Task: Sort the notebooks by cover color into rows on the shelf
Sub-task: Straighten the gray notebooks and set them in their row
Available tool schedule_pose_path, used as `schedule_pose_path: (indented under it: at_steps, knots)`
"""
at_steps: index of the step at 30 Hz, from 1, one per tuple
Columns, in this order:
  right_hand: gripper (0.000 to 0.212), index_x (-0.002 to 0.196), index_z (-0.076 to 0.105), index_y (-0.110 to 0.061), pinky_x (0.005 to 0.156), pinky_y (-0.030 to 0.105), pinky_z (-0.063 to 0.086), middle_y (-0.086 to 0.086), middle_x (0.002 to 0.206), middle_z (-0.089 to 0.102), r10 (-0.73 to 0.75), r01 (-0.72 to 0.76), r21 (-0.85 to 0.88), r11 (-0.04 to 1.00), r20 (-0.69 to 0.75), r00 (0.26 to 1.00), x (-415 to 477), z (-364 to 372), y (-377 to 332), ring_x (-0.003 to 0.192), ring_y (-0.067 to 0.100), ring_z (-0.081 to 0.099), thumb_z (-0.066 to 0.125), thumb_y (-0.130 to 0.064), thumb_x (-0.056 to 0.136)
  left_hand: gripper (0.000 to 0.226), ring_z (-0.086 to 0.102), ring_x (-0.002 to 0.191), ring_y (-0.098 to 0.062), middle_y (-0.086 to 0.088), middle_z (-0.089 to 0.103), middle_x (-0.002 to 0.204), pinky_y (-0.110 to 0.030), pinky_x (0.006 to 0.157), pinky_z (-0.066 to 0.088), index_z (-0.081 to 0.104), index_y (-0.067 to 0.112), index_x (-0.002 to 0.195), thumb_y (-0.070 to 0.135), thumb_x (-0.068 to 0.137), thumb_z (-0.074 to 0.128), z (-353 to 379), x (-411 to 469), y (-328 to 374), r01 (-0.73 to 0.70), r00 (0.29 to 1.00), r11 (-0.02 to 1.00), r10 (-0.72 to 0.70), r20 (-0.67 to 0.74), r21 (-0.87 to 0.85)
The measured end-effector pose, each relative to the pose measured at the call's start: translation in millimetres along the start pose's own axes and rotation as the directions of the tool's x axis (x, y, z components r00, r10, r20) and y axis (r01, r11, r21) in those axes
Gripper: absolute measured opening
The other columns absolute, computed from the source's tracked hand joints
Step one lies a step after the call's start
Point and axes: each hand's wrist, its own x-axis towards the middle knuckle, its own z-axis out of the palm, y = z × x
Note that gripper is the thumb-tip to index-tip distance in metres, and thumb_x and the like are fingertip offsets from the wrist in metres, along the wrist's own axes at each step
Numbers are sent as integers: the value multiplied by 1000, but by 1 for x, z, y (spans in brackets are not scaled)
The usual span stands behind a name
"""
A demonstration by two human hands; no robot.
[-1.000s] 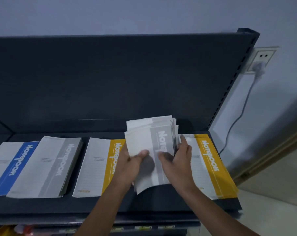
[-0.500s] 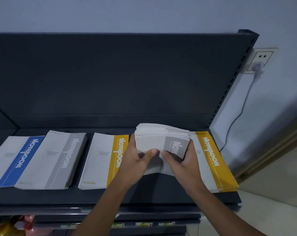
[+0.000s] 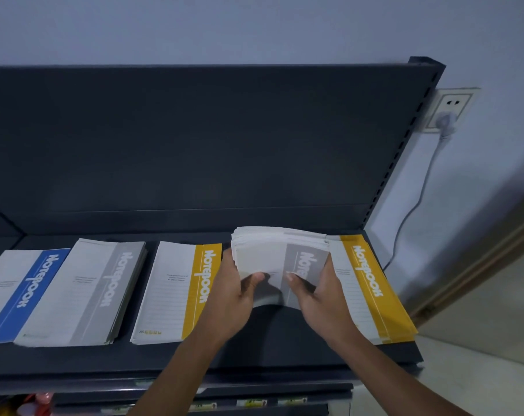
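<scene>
A thick stack of thin paper notebooks with white covers and a grey stripe (image 3: 280, 259) is held over the dark metal shelf (image 3: 254, 352). It is tilted, with the cover turned toward the camera and the fanned page edges at 12 o'clock. Its long axis runs from 12 to 6 o'clock. Whether its lower edge touches the shelf cannot be told.

The stack is gripped from both sides. The left hand (image 3: 236, 291) is curled round the 9 o'clock edge and the right hand (image 3: 317, 292) round the 3 o'clock edge, each with the thumb pressed on the cover. Neither hand is nearer.

The relation that matters is judged to be this: the flat pile of grey-striped notebooks (image 3: 83, 295) lies at 9 o'clock from the hands, well apart, with a white and yellow-striped notebook (image 3: 179, 292) between. Its long axis is nearly parallel to that of the held stack, so a sideways carry over the yellow one, with little turning, would probably be needed. A second yellow-striped pile (image 3: 365, 283) lies just beside the right hand at 3 o'clock. A blue-striped notebook (image 3: 17, 295) lies at the far 9 o'clock end.
</scene>
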Motion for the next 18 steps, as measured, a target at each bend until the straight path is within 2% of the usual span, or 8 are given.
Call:
schedule_pose_path:
  at_steps: [3,5,6,8,10,13,15,18]
  knots:
    - [41,120,47,-35,65,2,45,-27,102,63,60,-57,-82,995,44,997,19,-4,-6,93,-17,58,73,-26,89,34,60,96,0,17,63,102,-20,75,50,51,31,112,28,87,73,-4,16,6,126,987,989,-117,-114,73]
    - [36,112,54,-34,58,7,45,-22,96,66,137,-130,-142,981,36,990,35,-7,-11,83,-11,63,77,-31,84,29,62,81,-3,14,64,87,-21,63,49,55,29,96,41,82,76,-4,27,10,251,958,961,-230,-169,115]
    - [32,108,58,-32,56,9,45,-19,93,68,181,-173,-170,970,34,983,42,-6,-12,79,-6,64,78,-33,82,30,62,78,-4,13,65,84,-23,61,50,57,28,93,45,80,77,-4,31,9,294,947,947,-271,-170,127]
    - [28,100,64,-28,53,17,48,-14,87,70,275,-257,-244,935,41,961,52,-1,-9,74,1,66,79,-33,77,35,65,83,-10,10,68,90,-30,70,56,62,23,98,47,77,79,0,37,4,367,927,920,-348,-142,137]
    - [26,92,64,-21,47,19,45,-8,82,68,348,-308,-368,878,46,937,59,7,-3,68,6,65,80,-33,76,41,66,88,-16,5,69,96,-36,78,58,65,17,103,42,76,81,5,43,-3,418,907,888,-401,-127,190]
    - [29,77,55,-16,38,16,37,-4,69,60,363,-303,-521,798,16,932,62,18,4,54,5,55,80,-31,76,41,62,81,-16,0,69,97,-27,62,49,66,13,104,41,76,79,13,49,-11,419,907,830,-402,-125,368]
    - [36,80,48,-17,39,16,33,-7,71,54,329,-271,-555,786,7,944,62,25,8,56,5,50,82,-28,74,42,62,81,-17,-2,71,101,-22,57,41,66,13,111,41,81,75,19,51,-15,386,916,777,-388,-105,498]
    - [50,97,39,-21,42,14,26,-10,81,49,259,-206,-610,765,-2,966,60,32,12,59,2,41,83,-28,74,46,65,93,-22,-6,68,107,-25,65,46,60,8,118,41,87,69,26,53,-18,334,929,681,-355,-105,652]
